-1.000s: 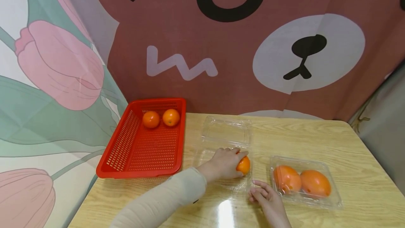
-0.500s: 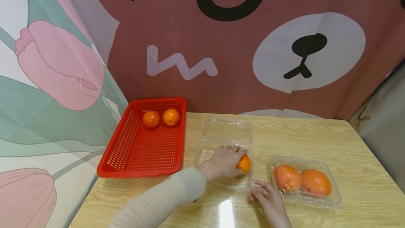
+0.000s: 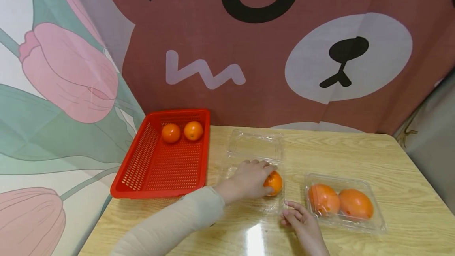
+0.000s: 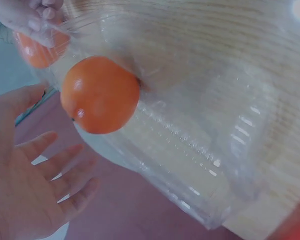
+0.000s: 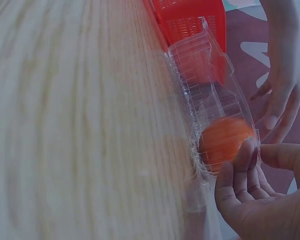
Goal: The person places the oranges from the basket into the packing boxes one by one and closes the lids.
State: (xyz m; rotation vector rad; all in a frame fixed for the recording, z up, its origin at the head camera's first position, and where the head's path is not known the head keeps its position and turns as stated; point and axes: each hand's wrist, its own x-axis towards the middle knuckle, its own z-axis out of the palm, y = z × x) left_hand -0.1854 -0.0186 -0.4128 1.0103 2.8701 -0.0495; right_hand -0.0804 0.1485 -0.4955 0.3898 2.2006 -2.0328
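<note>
A clear plastic clamshell box (image 3: 249, 205) lies with its lid folded back on the table. One orange (image 3: 274, 183) sits in its right end. My left hand (image 3: 247, 181) is over the box beside that orange; in the left wrist view its fingers (image 4: 65, 162) are spread and apart from the fruit (image 4: 100, 95). My right hand (image 3: 302, 224) pinches the near right edge of the box between thumb and fingers, clearest in the right wrist view, where the hand (image 5: 269, 190) is right by the orange (image 5: 224, 142).
A red plastic basket (image 3: 122, 181) at the left holds two oranges (image 3: 182, 131) at its far end. To the right stands a closed clear box (image 3: 376, 216) with two oranges (image 3: 339, 202) inside. A printed curtain (image 3: 213, 42) hangs behind the wooden table (image 3: 337, 151).
My left hand has loosened from the orange and drawn slightly left, so more of the fruit shows. The right hand keeps its place at the box edge.
</note>
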